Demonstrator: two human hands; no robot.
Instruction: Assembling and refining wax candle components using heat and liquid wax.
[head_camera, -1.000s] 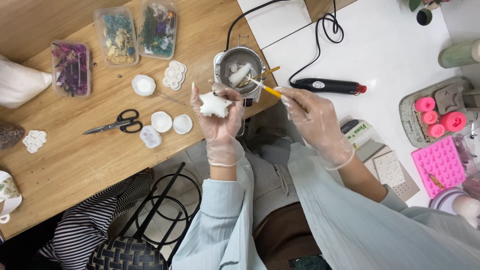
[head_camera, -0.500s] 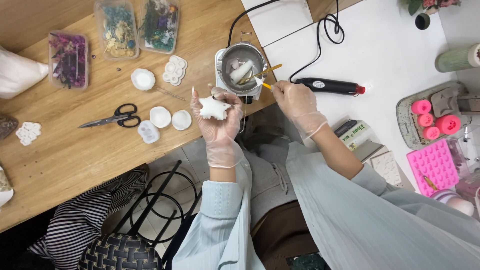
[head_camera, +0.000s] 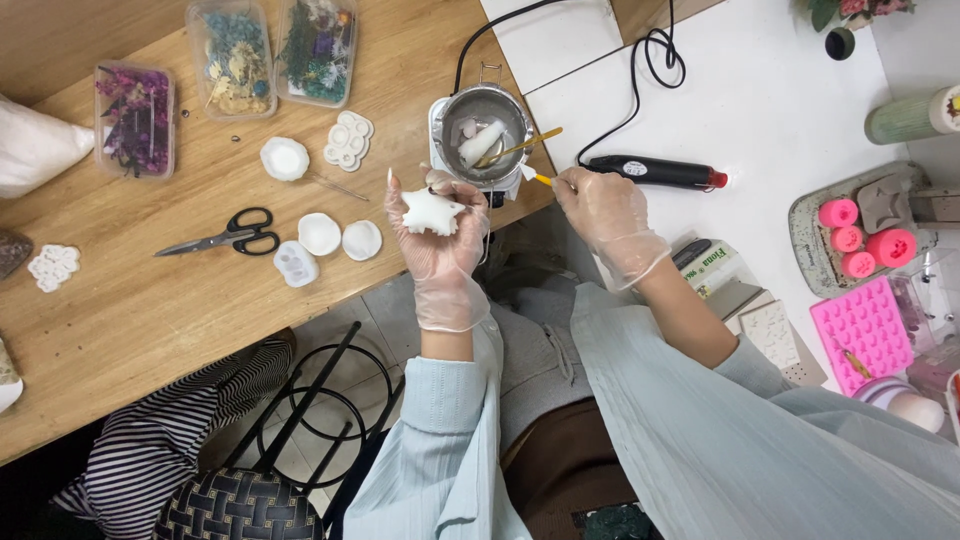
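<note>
The brush tip is hidden inside the metal melting pot (head_camera: 487, 125), so what it touches cannot be made out. The left hand (head_camera: 438, 235), gloved, cups a white star-shaped wax piece (head_camera: 432, 211) in its curled fingers, just near of the pot. The right hand (head_camera: 603, 212) pinches a thin yellow-handled brush (head_camera: 520, 147) reaching left into the pot. Three clear rectangular boxes of dried flowers (head_camera: 228, 60) sit far left on the wooden table (head_camera: 150, 310); a pink silicone mould (head_camera: 862, 330) lies right.

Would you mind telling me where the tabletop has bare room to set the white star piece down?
Bare wood lies below the scissors, toward the near edge, and between the scissors and the flower boxes. White table is bare above the heat tool. Around the melting pot and the pink moulds it is crowded.
</note>
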